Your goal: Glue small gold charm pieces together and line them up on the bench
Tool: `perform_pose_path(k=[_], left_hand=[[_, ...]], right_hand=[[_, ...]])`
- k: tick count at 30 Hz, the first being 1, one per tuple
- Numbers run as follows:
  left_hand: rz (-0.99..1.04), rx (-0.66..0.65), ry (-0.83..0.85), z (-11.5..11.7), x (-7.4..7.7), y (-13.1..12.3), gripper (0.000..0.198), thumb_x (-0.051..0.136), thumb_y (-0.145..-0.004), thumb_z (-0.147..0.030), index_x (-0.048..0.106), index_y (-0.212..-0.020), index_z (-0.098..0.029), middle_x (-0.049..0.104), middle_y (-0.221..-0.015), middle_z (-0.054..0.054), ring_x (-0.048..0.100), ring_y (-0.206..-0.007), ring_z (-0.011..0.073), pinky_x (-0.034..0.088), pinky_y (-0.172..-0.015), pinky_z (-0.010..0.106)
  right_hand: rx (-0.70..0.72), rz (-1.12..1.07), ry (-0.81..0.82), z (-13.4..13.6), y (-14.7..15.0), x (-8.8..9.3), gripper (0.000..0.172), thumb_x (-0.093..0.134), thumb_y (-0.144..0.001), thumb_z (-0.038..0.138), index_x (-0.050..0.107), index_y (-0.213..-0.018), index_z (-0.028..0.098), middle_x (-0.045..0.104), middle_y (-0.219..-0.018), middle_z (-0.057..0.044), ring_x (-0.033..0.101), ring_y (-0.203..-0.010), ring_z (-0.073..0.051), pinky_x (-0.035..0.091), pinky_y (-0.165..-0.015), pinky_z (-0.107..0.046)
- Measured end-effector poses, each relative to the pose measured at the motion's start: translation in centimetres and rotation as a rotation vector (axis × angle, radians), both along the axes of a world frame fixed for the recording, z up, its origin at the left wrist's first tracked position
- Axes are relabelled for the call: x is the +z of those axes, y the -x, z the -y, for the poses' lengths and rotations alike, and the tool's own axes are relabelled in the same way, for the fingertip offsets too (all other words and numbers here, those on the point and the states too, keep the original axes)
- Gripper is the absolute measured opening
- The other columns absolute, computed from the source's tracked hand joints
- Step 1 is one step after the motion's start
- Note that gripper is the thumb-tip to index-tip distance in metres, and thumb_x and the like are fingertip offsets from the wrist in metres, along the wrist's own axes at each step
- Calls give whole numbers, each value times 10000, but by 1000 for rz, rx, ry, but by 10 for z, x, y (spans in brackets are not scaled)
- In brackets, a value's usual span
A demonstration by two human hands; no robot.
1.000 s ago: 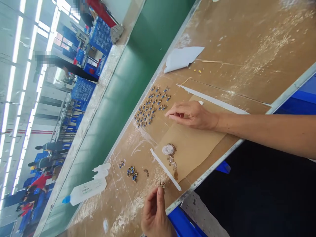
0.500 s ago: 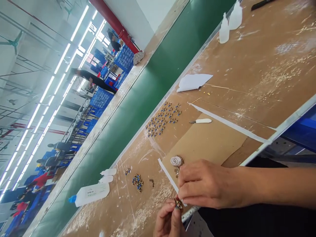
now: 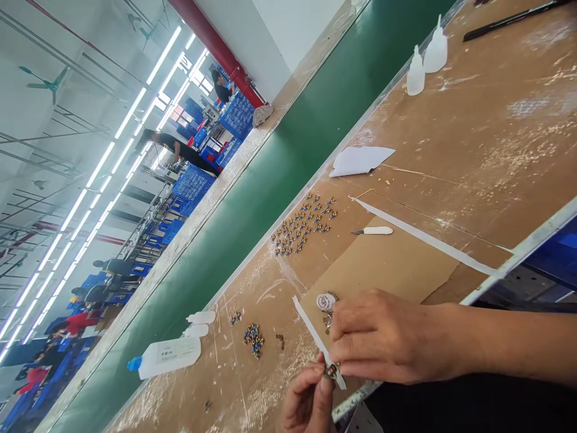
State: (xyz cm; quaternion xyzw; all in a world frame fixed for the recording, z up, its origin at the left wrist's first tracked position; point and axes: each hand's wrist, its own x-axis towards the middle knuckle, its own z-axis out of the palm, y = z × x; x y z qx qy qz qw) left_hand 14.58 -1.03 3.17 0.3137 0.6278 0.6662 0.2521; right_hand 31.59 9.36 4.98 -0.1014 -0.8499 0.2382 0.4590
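Note:
My left hand point(image 3: 306, 394) is closed in a pinch at the bottom of the view. Between its thumb and forefinger sits a small dark and gold figurine point(image 3: 332, 371). Close above it is my right hand point(image 3: 383, 337), fingers drawn together at the figurine; whatever they hold is hidden. A small round pot point(image 3: 325, 302) with a whitish top stands just beyond the right fingertips, some small brownish bits point(image 3: 327, 323) beside it. Further left lies a heap of small blue and gold figurines point(image 3: 253, 340), with a few dark round pieces point(image 3: 280, 341) nearby.
Rows of similar figurines point(image 3: 302, 225) stand beyond the cardboard sheet point(image 3: 360, 264). A white-handled knife point(image 3: 373, 230) lies on that sheet. White paper point(image 3: 362, 161), dropper bottles point(image 3: 426, 63) and a blue-capped bottle point(image 3: 166, 357) are along the far side. A green conveyor belt point(image 3: 252, 198) runs behind.
The whole view has shifted slightly, so the table things appear a little lower and to the right. Both hands remain together at the figurine, which looks slightly turned.

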Motion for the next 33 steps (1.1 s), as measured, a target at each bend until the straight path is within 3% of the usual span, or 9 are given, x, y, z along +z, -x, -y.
perform_pose_path(k=[4, 8, 12, 16, 22, 27, 30, 33], left_hand=[[-52, -50, 130, -44, 8, 41, 314, 853, -505, -378, 714, -713, -189, 706, -696, 26, 655, -667, 124, 520, -649, 192], [-296, -157, 263, -128, 6, 87, 328, 789, -589, -405, 698, -761, -141, 689, -713, 34, 632, -704, 142, 504, -722, 260], [-337, -178, 334, -206, -6, 114, 217, 723, -719, -319, 642, -745, -120, 641, -708, 3, 605, -688, 123, 503, -702, 278], [-360, -197, 463, -245, -20, 126, 242, 572, -863, -333, 600, -986, -127, 624, -956, 39, 608, -809, 149, 526, -704, 326], [-375, -223, 570, -258, -30, 133, 295, 570, -861, -341, 580, -1081, -144, 599, -1077, 62, 599, -899, 181, 526, -754, 359], [-395, -176, 518, -250, -20, 134, 278, 572, -860, -335, 589, -1058, -140, 605, -1061, 58, 600, -901, 181, 524, -764, 362], [-426, -115, 447, -214, -3, 145, 296, 557, -869, -351, 579, -1080, -144, 600, -1084, 63, 597, -927, 187, 518, -791, 380], [-469, -45, 410, -151, 12, 159, 304, 595, -832, -400, 631, -995, -145, 641, -1019, 51, 610, -913, 201, 511, -802, 385]], right_hand=[[-152, -189, 52, -43, -4, -9, 162, 476, -918, 200, 627, -927, 142, 647, -815, -42, 571, -741, -96, 451, -675, -210], [-473, -225, 115, -88, 0, -45, 196, 461, -917, 217, 625, -828, 158, 596, -692, -19, 516, -607, -94, 401, -551, -214], [-513, -156, 67, -103, 3, -71, 223, 426, -929, 216, 622, -838, 163, 604, -710, -29, 519, -598, -101, 395, -542, -220], [-520, -84, 67, -101, 4, -72, 254, 404, -942, 247, 618, -826, 175, 589, -685, -24, 506, -568, -99, 399, -541, -224], [-522, -74, 78, -104, 6, -74, 259, 401, -942, 252, 610, -805, 182, 567, -659, -15, 486, -549, -97, 396, -539, -231], [-498, -74, 106, -103, 2, -75, 235, 401, -935, 233, 612, -842, 184, 587, -688, -21, 501, -558, -98, 383, -514, -227], [-502, -91, 104, -102, 1, -76, 203, 427, -925, 236, 611, -854, 186, 603, -703, -19, 501, -555, -95, 384, -509, -223], [-494, -99, 120, -102, 1, -78, 173, 459, -912, 221, 610, -843, 173, 596, -689, -16, 482, -548, -89, 377, -501, -221]])
